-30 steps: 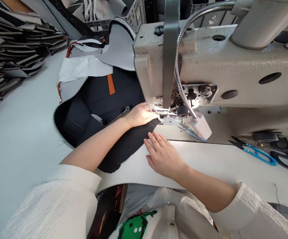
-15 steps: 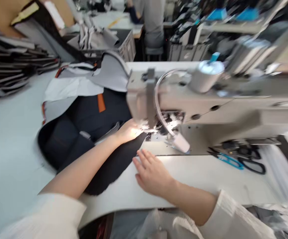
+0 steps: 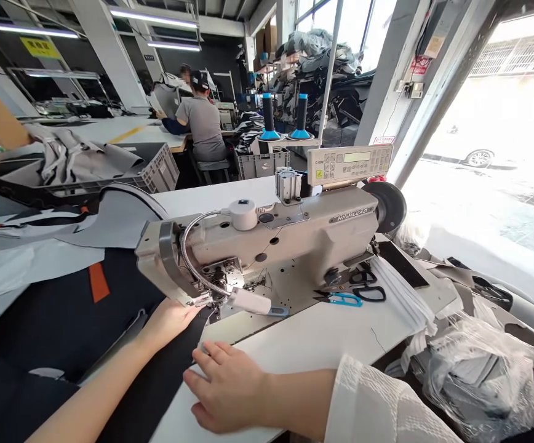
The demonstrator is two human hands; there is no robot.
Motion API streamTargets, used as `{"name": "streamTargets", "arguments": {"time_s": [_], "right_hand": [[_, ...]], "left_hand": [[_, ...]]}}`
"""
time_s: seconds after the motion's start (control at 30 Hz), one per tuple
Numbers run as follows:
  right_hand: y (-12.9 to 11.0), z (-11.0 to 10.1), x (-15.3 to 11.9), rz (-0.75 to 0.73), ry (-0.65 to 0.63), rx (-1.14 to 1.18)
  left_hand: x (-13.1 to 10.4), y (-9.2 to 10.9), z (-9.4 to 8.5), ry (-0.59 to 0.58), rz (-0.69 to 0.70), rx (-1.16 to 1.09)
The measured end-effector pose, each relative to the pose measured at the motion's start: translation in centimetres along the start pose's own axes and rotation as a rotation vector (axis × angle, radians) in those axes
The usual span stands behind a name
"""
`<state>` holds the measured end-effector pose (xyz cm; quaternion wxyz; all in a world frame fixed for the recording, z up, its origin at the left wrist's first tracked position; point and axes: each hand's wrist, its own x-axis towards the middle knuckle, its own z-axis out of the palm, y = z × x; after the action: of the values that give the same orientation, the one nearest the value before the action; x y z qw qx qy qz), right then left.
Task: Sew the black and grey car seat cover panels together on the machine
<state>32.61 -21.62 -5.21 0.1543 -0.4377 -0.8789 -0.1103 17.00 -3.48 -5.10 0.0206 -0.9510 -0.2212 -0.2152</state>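
Note:
My left hand [image 3: 171,321] is at the needle end of a sewing machine [image 3: 262,240], its fingers closed on the edge of a black fabric piece [image 3: 156,375]. The machine head partly hides those fingertips. The black fabric spreads leftward under my forearm, joined by grey and white panels [image 3: 73,231] and an orange tab [image 3: 98,282]. My right hand [image 3: 230,383] rests palm down on the white tabletop [image 3: 294,351], fingers apart and holding nothing, just right of the fabric edge. A small lamp [image 3: 251,301] on a bendy metal neck shines beside the needle.
Blue-handled snips [image 3: 345,299] and black-handled scissors [image 3: 371,293] lie under the machine arm. White strips [image 3: 396,295] are stacked to their right, with a plastic-wrapped bundle [image 3: 479,363] below. Beyond stand grey crates [image 3: 160,172] and a seated person [image 3: 202,123].
My view has swung up and to the right, bringing in the machine's control panel and the window side. Both hands keep nearly the same places at the machine and table.

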Motion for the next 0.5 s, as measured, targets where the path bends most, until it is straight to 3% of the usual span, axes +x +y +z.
{"name": "streamTargets", "arguments": {"time_s": [0.1, 0.17, 0.37, 0.5], "right_hand": [[0.1, 0.2, -0.2, 0.026, 0.019, -0.018], [0.0, 0.5, -0.3, 0.027, 0.000, 0.018], [0.0, 1.6, -0.6, -0.005, -0.101, 0.218], [0.3, 1.6, -0.8, -0.138, -0.059, 0.305]], "left_hand": [[0.4, 0.2, -0.1, 0.080, 0.064, 0.014], [0.5, 0.5, 0.0, 0.062, 0.042, 0.027], [-0.9, 1.4, 1.1, -0.042, -0.188, -0.008], [-1.8, 1.6, 1.0, 0.083, -0.330, 0.080]]}}
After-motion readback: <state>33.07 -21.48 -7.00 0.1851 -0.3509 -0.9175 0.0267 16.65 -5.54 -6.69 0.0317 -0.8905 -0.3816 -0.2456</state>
